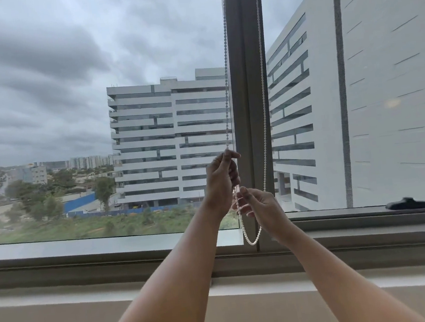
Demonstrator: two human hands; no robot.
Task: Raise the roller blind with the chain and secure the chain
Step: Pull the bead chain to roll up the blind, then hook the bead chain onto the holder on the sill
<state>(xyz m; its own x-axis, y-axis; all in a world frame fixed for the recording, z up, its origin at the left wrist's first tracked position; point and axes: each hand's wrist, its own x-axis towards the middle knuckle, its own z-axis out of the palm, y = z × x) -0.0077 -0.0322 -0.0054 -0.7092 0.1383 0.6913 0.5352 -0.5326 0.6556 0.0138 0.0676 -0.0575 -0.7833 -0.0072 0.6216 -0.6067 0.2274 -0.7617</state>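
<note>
Nearest is one pale ledge [63, 294] running the width of the scene below the window. Two bare forearms reach over it from the near edge, and two hands meet in front of the window, close to each other but not clearly touching.

The left hand [222, 178] is the higher one. Its fingers are curled round the left strand of the chain [265, 134], with the fingertips pinching the beads at the top of the fist. The right hand [261, 208] sits just below and to the right. Its thumb and fingers are closed in a narrow pinch on the same strand where it comes out under the left hand.

There is one chain, a single loop of small white beads seen as two strands. The left strand drops from the top edge into the left hand. The right strand hangs almost straight down the right side of the one dark upright window post [248, 78] and passes behind the right hand. The two join in a slack U just below the right hand, in front of the lower frame.

Further back are two glass panes, one on each side of the post, and one black handle [408, 203] lying on the lower frame at far right. Outside stand two large white buildings [164, 139] under grey cloud.
</note>
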